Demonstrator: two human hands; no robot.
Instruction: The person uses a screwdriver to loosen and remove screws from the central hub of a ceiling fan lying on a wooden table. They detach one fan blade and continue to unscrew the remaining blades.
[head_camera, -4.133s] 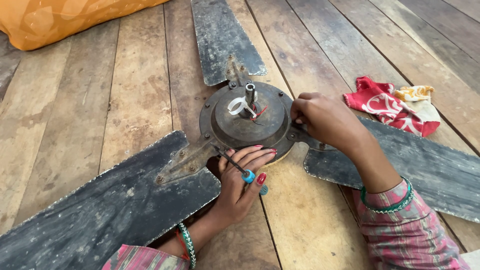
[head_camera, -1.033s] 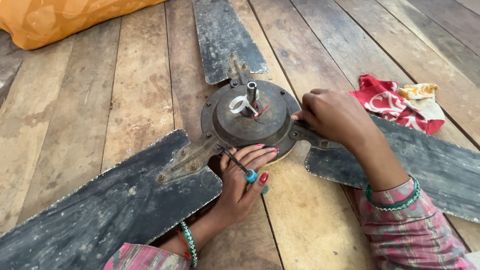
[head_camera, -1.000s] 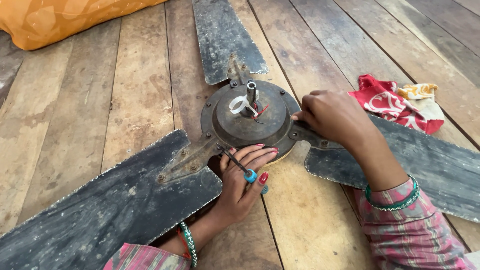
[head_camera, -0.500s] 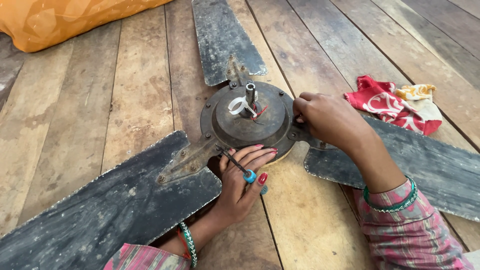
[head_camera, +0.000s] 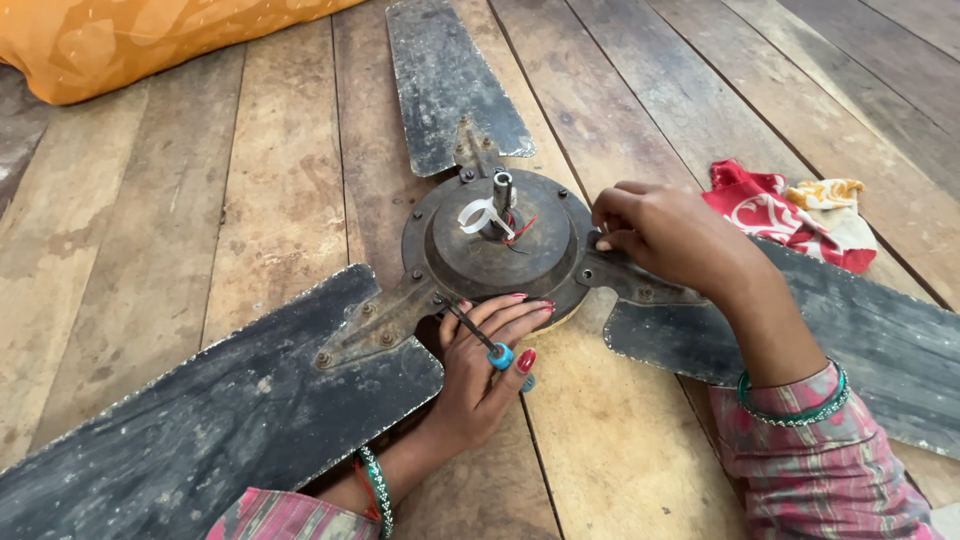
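— Two hands at work, nearest first: what does the left hand (head_camera: 478, 372) hold?

— A small screwdriver (head_camera: 476, 333) with a blue handle. The fingers are curled lightly about it, the blue end lying between them and the thin shaft slanting up and left to the near rim of the fan motor (head_camera: 492, 243). The fingertips rest against that rim.

— And the fan itself, where is it?

— A ceiling fan, lying flat on the wooden plank floor (head_camera: 270, 200), motor housing at the middle of the view with a short metal shaft (head_camera: 503, 190) standing up from its centre. A white clip and red wires sit beside the shaft.

— The blades?

— Three dark, dusty ones. The near-left blade (head_camera: 190, 410) runs down to the lower left corner, its metal bracket (head_camera: 385, 320) just left of the screwdriver tip. The right blade (head_camera: 850, 330) passes under the right forearm. The far blade (head_camera: 445, 80) points away, toward the top.

— What is the right hand (head_camera: 665, 235) doing?

— It is closed narrowly at the motor's right edge, where the right blade's bracket meets it, thumb and fingertips pinched together. Whether something small sits between them, I cannot tell.

— Anything further off?

— A red and white patterned cloth (head_camera: 790, 210) crumpled on the floor beyond the right hand, touching the right blade's far edge. At the far left corner lies an orange cushion (head_camera: 130, 40).
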